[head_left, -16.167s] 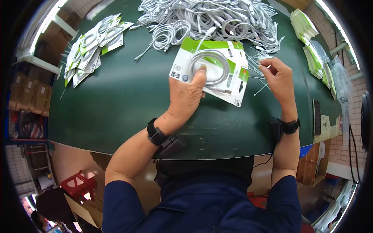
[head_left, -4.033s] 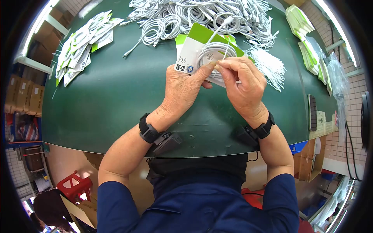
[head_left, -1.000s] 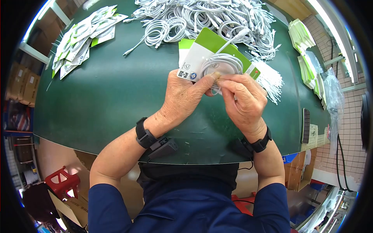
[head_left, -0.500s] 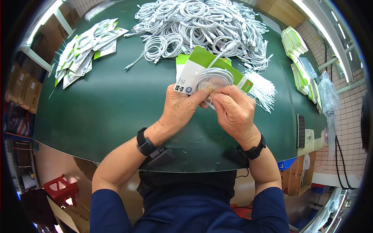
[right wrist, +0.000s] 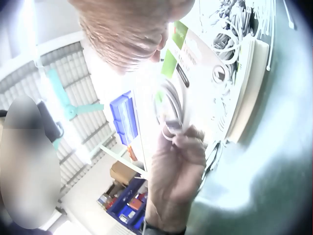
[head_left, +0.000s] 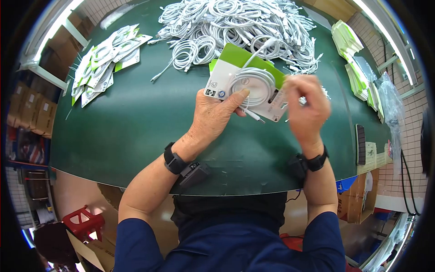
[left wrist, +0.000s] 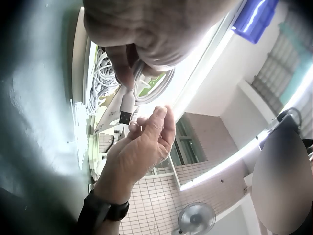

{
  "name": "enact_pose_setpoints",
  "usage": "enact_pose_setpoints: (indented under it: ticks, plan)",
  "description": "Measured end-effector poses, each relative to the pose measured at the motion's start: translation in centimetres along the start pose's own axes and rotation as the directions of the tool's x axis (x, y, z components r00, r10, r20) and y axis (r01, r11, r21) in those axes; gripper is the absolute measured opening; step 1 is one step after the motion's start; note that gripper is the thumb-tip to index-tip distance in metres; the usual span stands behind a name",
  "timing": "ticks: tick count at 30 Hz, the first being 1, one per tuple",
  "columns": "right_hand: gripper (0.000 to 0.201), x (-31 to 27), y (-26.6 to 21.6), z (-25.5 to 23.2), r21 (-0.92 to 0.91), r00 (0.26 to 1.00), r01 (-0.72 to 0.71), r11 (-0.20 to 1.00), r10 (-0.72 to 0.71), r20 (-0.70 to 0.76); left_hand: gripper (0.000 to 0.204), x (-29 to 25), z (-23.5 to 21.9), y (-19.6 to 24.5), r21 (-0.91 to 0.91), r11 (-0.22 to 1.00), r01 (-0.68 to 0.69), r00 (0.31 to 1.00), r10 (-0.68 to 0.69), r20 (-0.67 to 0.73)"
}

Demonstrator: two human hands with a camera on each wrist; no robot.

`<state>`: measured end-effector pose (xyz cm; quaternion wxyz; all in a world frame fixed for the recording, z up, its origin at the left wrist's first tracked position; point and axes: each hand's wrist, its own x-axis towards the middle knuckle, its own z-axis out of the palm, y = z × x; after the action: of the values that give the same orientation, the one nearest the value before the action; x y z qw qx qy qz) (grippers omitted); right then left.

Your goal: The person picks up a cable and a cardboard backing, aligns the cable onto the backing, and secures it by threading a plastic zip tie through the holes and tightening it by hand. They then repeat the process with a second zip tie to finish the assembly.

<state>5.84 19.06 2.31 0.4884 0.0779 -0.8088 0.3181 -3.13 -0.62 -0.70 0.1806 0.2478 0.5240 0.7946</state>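
My left hand grips a green and white printed card, its thumb pressing on the white cable coiled over the card. One cable end runs up past the card's top edge, and the other pokes out below the thumb. A second green card shows behind the first. In the left wrist view a USB plug hangs below the left fingers. My right hand, motion-blurred, is raised at the card's right corner with fingers loosely bent; nothing shows between them.
Loose white cables are heaped at the back. Finished-looking cards with cables lie at left. White cable ties are partly hidden behind the right hand. Stacked cards, a plastic bag and a dark oblong object line the right side.
Sixteen seconds ago the right hand was over the ties. Later both hands worked at the coil's lower edge. Since half a second ago, the right hand has moved off rightward, uncovering the coil.
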Motion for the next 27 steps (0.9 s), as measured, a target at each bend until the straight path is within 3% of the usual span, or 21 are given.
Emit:
enact_pose_setpoints:
  ticks: [2, 5, 9, 12, 16, 20, 23, 26, 27]
  plan:
    - [0.012, 0.3, 1.5, -0.7, 0.056, 0.965, -0.210, 0.976, 0.217, -0.146, 0.026, -0.2, 0.1, 0.4, -0.027, 0.999, 0.021, 0.999, -0.020, 0.032]
    - [0.014, 0.7, 3.7, -1.3, 0.210, 0.875, -0.413, 0.886, 0.450, -0.177, 0.027, -0.5, 0.3, 0.6, -0.046, 0.996, 0.077, 0.995, -0.074, 0.070]
    - [0.019, 0.1, 5.7, -1.4, 0.382, 0.772, -0.589, 0.712, 0.635, 0.008, 0.037, -0.5, 0.4, 0.8, -0.101, 0.987, 0.127, 0.987, -0.116, 0.114]
    - [0.020, 0.0, 5.5, -1.0, 0.425, 0.720, -0.662, 0.617, 0.681, 0.133, 0.042, -0.5, 0.5, 0.8, -0.127, 0.979, 0.162, 0.981, -0.145, 0.132]
    - [0.022, -0.6, 6.0, -1.0, 0.513, 0.658, -0.734, 0.444, 0.651, 0.379, 0.042, -0.5, 0.4, 0.7, -0.096, 0.978, 0.185, 0.974, -0.169, 0.150]
    - [0.025, -1.1, 6.8, -1.0, 0.539, 0.557, -0.816, 0.206, 0.527, 0.642, 0.033, -0.5, 0.6, 0.9, -0.087, 0.984, 0.157, 0.979, -0.143, 0.145]
    - [0.031, -0.7, 5.6, -0.9, 0.444, 0.416, -0.894, 0.057, 0.474, 0.776, 0.032, -0.6, 0.5, 0.9, -0.064, 0.984, 0.168, 0.975, -0.156, 0.158]
    - [0.040, -0.8, 5.5, -1.2, 0.434, 0.417, -0.900, 0.031, 0.346, 0.841, 0.031, -0.9, 1.0, 1.1, -0.042, 0.982, 0.185, 0.970, -0.176, 0.166]
    - [0.046, -0.7, 5.4, -1.4, 0.423, 0.427, -0.902, 0.085, 0.317, 0.847, 0.031, -1.0, 1.1, 1.1, -0.034, 0.980, 0.197, 0.967, -0.189, 0.173]
